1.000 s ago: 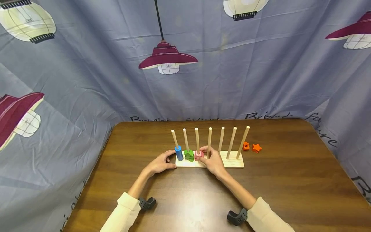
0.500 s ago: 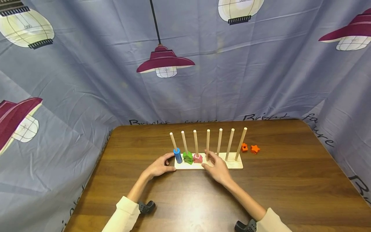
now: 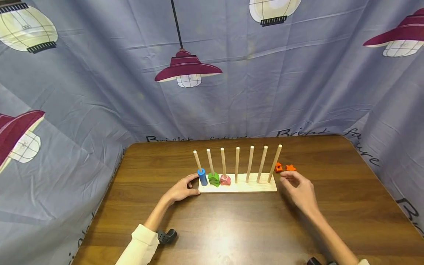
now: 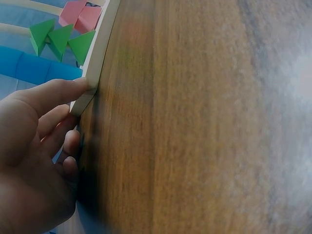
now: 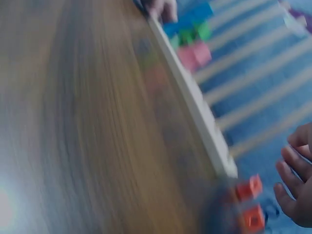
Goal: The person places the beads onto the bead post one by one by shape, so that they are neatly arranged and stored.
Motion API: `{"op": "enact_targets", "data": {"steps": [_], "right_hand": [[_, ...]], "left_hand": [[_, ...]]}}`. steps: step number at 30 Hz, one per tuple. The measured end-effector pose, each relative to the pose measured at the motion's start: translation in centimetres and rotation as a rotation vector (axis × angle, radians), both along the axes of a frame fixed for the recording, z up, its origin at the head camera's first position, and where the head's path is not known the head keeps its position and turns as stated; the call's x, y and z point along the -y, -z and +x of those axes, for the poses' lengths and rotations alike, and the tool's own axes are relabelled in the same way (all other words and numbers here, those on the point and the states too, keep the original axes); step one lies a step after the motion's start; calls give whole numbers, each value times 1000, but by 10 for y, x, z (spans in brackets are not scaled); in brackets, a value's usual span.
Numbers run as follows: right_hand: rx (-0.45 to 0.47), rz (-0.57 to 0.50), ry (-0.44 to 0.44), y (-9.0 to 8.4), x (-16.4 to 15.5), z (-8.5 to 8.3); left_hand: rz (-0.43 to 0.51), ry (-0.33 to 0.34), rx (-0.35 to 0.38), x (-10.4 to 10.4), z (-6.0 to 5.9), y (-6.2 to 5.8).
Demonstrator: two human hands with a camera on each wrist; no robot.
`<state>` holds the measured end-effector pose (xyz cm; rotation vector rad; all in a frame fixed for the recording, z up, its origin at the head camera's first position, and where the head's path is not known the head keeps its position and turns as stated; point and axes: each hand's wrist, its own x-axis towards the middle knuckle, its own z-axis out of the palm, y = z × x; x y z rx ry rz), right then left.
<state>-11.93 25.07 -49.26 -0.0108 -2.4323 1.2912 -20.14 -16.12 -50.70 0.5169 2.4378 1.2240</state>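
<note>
hands first: left hand (image 3: 181, 190) rests at the left end of the wooden peg board (image 3: 255, 187), thumb curled against the board's corner edge and the other fingers tucked by its end. the left wrist view shows that thumb pressed on the corner, so it's holding the board. right hand (image 3: 299, 191) hangs over the table (image 3: 212, 228) just off the right end of the board, fingers loose and spread, nothing in it. its fingertips are near the two orange pieces but not touching as far as i can tell, and the right wrist view is pretty blurry.

orange block (image 3: 278, 167) sits on the table right beside the last peg, and the orange star (image 3: 290, 168) lies just to the right of it, close together.

board has seven upright pegs in a row. blue cylinder (image 3: 202, 176) is on the first peg from the left, green pieces (image 3: 214, 179) are stacked on the second, pink piece (image 3: 225, 180) is at the bottom of the third. the other four pegs are bare.

behind it all hangs a grey curtain (image 3: 99, 92) printed with lamps.
</note>
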Motion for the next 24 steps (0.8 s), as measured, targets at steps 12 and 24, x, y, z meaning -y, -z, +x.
{"op": "enact_targets", "data": {"steps": [12, 24], "right_hand": [[274, 21, 103, 21, -56, -35], [279, 70, 97, 26, -57, -53]], "left_hand": [[-5, -3, -11, 0, -1, 2], [-9, -13, 2, 1, -3, 4]]}}
